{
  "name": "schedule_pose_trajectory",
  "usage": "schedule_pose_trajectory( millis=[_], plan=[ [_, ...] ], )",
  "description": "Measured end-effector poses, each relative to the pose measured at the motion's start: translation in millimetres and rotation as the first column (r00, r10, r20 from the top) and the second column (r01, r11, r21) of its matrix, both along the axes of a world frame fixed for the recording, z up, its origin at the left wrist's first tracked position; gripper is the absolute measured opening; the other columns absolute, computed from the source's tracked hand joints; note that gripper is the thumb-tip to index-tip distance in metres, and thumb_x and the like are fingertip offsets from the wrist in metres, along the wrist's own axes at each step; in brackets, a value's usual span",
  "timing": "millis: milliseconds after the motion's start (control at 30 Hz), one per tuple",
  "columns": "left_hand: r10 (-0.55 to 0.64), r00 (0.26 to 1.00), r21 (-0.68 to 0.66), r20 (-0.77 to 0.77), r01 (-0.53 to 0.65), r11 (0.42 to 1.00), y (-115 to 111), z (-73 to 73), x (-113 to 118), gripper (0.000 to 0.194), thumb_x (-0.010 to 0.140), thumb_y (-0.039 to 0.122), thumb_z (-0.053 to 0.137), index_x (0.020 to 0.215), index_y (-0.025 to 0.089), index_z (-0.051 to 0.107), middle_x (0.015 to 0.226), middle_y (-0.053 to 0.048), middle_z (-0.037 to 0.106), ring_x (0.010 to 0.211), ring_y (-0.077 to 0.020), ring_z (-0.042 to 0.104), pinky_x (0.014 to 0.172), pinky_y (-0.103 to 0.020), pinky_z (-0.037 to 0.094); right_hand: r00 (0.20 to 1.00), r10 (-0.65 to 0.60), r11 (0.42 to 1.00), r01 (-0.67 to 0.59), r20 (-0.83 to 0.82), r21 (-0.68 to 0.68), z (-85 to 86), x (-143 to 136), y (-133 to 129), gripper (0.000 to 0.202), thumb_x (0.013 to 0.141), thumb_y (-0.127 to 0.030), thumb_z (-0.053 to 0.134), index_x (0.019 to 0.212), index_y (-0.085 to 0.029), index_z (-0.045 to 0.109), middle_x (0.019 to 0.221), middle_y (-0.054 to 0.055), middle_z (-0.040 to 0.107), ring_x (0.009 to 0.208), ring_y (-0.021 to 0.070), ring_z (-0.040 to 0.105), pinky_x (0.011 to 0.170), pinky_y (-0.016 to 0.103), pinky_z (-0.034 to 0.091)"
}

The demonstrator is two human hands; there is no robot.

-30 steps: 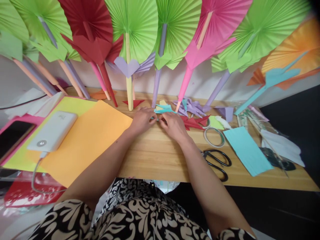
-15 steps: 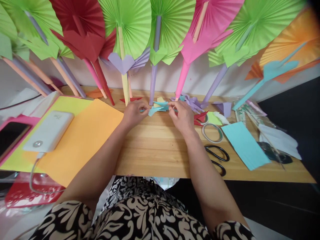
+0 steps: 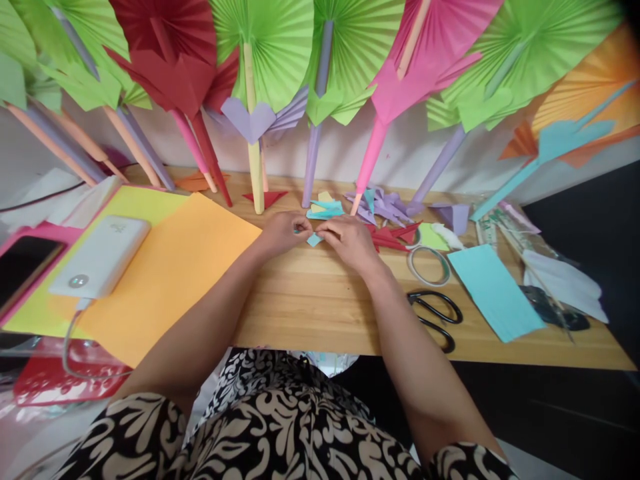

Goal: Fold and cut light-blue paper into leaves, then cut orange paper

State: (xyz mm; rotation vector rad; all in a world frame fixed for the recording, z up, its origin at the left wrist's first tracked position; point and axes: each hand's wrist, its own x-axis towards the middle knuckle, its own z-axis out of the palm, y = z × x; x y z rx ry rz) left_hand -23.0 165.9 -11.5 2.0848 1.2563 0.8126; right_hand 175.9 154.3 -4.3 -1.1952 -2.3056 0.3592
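Note:
A small light-blue piece of folded paper (image 3: 314,240) is between my hands, low over the table, and my fingertips cover most of it. My left hand (image 3: 284,233) pinches its left side with thumb and forefinger. From the right, my right hand (image 3: 350,241) has its fingers closed on the opposite side. Just behind my hands lie more blue paper pieces (image 3: 325,210) with a bit of yellow. Folded red paper pieces (image 3: 393,237) sit right beside my right hand, with crumpled purple paper pieces (image 3: 387,205) behind them.
Pleated paper fans (image 3: 260,60) on rolled-paper handles lean along the wall. At right are a tape roll (image 3: 429,266), black-handled scissors (image 3: 437,308) and a blue paper sheet (image 3: 495,291). At left, a white power bank (image 3: 103,257) rests on orange and yellow sheets (image 3: 170,267), near a phone (image 3: 25,270).
Both hands have come nearer to me and closer together, bringing a small blue paper piece away from the blue pieces behind. Those pieces now lie uncovered. The view has shifted slightly.

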Motion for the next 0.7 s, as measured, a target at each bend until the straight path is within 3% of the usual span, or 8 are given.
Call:
schedule_pose_trajectory(
  millis=[200, 700],
  plan=[
    [0.022, 0.976, 0.229, -0.215, 0.028, 0.973, 9.6, -14.2, -1.3, 0.016, 0.084, 0.019, 0.058, 0.076, 0.02, 0.072, 0.079, -0.004, 0.072, 0.08, -0.02, 0.063, 0.076, -0.032, 0.045, 0.998, -0.049, 0.999, 0.048, 0.05, 0.006, -17.2, -2.5, 8.7, 0.015, 0.093, -0.02, 0.057, 0.088, -0.023, 0.072, 0.09, 0.003, 0.071, 0.09, 0.0202, 0.06, 0.083, 0.032, 0.04],
    [0.067, 0.967, 0.309, -0.248, 0.013, 0.951, 18.6, -18.8, -3.2, 0.026, 0.085, 0.014, 0.053, 0.093, 0.023, 0.076, 0.096, -0.004, 0.074, 0.092, -0.0212, 0.064, 0.085, -0.034, 0.048, 0.989, -0.086, 0.993, 0.075, 0.118, 0.092, -22.4, -5.8, 13.9, 0.023, 0.095, -0.016, 0.049, 0.102, -0.021, 0.071, 0.1, 0.007, 0.07, 0.097, 0.0236, 0.057, 0.084, 0.034, 0.041]
  ],
)
